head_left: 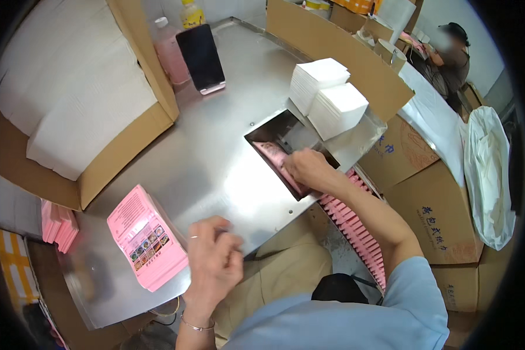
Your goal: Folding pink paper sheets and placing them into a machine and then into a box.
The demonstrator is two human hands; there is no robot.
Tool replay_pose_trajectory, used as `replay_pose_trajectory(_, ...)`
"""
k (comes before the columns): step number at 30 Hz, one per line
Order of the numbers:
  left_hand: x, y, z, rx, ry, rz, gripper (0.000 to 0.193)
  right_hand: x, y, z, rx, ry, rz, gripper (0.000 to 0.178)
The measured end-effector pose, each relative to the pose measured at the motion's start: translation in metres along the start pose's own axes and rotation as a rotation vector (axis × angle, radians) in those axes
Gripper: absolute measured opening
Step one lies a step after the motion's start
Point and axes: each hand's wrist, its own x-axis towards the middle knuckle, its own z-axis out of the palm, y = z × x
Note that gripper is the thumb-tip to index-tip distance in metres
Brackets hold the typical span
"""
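Observation:
My right hand (312, 169) reaches into a rectangular opening (256, 135) in the metal tabletop. Its fingers are closed on the edge of a pink printed packet (274, 156), which lies slanted in that opening. Part of the packet is hidden by the hand. My left hand (216, 259) hovers at the table's near edge, fingers loosely bent and apart, with nothing visible in it. Just left of it lies a stack of flat pink printed packets (149, 242). Two stacks of folded white napkins (338, 108) stand beyond the opening.
A large cardboard box (128, 140) with white sheets stands at the left. A phone (201, 58) on a stand and bottles (170, 52) are at the back. Under my right arm runs a row of pink packets (356, 227). Cartons (431, 210) stand at the right; a co-worker (452, 61) sits beyond.

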Motion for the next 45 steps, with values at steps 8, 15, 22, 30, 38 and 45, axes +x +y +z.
replay_pose_trajectory(8,-0.064,-0.077,-0.085,0.628,0.228,-0.399,0.022,-0.007,0.028,-0.087,-0.564,0.821,-0.009,0.023)
replay_pose_trajectory(15,-0.04,-0.078,-0.06,0.47,0.162,-0.278,0.012,0.002,0.047,-0.082,-0.266,0.759,0.035,0.017)
replay_pose_trajectory(22,-0.016,-0.054,-0.035,0.595,0.355,-0.29,0.011,-0.001,0.045,-0.089,-0.191,0.679,0.028,0.02)
replay_pose_trajectory(30,-0.018,-0.066,-0.057,0.516,0.164,-0.248,0.013,-0.004,0.043,-0.098,-0.176,0.593,-0.016,0.022)
replay_pose_trajectory(38,0.022,-0.017,0.026,0.374,-0.024,0.096,0.027,0.0,0.042,-0.115,-0.218,0.314,0.028,0.016)
replay_pose_trajectory(45,0.016,-0.017,0.033,0.272,-0.053,-0.032,0.018,0.009,0.062,-0.102,-0.245,0.765,0.02,0.014)
